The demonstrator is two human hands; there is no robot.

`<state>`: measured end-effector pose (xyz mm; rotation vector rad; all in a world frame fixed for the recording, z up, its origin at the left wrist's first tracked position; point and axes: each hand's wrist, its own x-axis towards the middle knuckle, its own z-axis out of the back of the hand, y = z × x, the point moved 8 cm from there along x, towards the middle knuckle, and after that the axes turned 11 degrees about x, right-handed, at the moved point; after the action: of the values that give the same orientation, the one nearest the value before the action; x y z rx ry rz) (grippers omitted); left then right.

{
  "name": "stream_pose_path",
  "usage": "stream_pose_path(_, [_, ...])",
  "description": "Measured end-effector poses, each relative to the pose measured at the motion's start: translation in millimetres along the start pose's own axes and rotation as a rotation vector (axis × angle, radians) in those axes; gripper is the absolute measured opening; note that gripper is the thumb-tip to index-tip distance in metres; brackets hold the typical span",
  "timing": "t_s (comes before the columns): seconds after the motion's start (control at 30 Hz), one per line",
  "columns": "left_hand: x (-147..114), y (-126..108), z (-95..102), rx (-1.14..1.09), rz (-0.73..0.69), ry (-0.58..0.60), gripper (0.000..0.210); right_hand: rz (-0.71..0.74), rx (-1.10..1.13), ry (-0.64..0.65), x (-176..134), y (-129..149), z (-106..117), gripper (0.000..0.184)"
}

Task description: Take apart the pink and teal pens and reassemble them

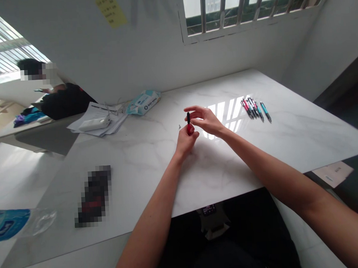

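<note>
Holds a slim red-and-black plastic pen (188,119) in the left hand (186,142), to the right of the blue-and-white soft plastic wipes packet (144,102) and closer to the body than that packet. Has the left grip closed round the red part, fingers curled and thumb alongside, with the black end rising clear above the fist. Brings the key relation down to that black end: directly above the left grip, to the left of the right palm, and nearer to the right fingertips than to the left ones. Curves the right hand (207,121) half open about it, farther right of the packet, with the index finger reaching past the top; impossible to tell whether thumb or fingers actually touch. Points black end up and red end down into the left fist, long axis close to upright in view and running across the line of the right fingers. Leaves the lower tip hidden by the left hand. Shows also, right of the packet and just left of the pen, a tiny pale piece (180,126) on the white marble-patterned table (144,167); farther right of the packet, a loose bunch of red, white and teal pens (253,108).
</note>
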<state>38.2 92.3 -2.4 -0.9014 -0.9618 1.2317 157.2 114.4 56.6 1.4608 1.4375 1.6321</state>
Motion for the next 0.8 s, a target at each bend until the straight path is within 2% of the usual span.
stream_pose_path(0.17, [0.6,0.3,0.4,0.013,0.005,-0.008,0.033,0.012,-0.043,-0.022,0.0,1.3,1.5,0.042])
stream_pose_path(0.47, [0.3,-2.4,0.5,-0.016,-0.007,0.01,0.032,-0.019,0.044,0.001,-1.4,1.1,-0.8,0.044])
stream_pose_path(0.67, [0.0,-0.4,-1.0,0.003,0.014,0.013,0.033,0.017,-0.065,-0.018,0.3,0.1,3.7,0.042])
stream_pose_path(0.8, [0.4,-2.0,-0.1,-0.008,-0.006,0.005,0.033,0.001,-0.039,-0.024,0.2,1.4,5.7,0.042])
